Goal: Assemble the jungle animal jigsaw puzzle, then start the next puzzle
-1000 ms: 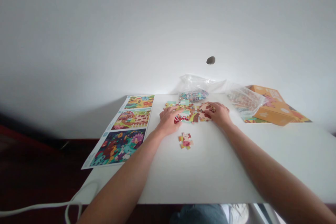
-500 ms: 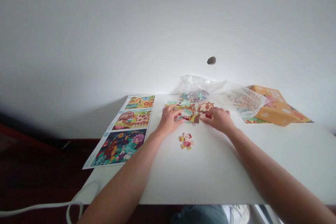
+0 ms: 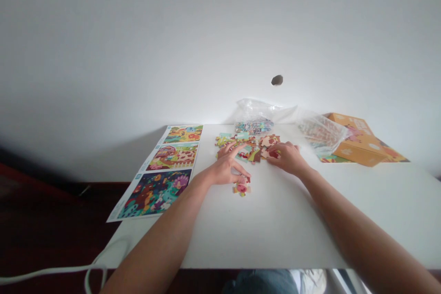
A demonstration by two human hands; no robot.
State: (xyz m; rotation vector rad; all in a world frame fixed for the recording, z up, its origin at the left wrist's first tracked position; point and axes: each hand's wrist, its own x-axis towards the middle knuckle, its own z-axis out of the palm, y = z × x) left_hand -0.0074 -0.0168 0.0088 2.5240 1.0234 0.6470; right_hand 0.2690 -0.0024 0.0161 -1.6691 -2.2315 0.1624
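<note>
My left hand (image 3: 225, 168) has its thumb and index finger closed on the top of a puzzle piece (image 3: 242, 188) with a cow's face, low over the near side of the table. Its other fingers stretch toward the joined puzzle pieces (image 3: 255, 155) behind. At the right end of that cluster, my right hand (image 3: 287, 158) bends its fingers around a brown-and-cream puzzle piece (image 3: 274, 153), partly covering it. Another cow-patterned piece (image 3: 269, 140) lies just beyond. Fingers of my left hand hide part of the cluster's left side.
On the left lies a sheet with three printed pictures (image 3: 173, 156). Behind the pieces stands a clear bag of puzzle pieces (image 3: 255, 126); a second clear bag (image 3: 322, 135) leans by an orange box (image 3: 361, 142) at right. A white cable (image 3: 51, 270) hangs at lower left.
My left hand has left the joined pieces and come nearer, taking hold of the cow-face piece, which has shifted slightly left. My right hand stays almost in place.
</note>
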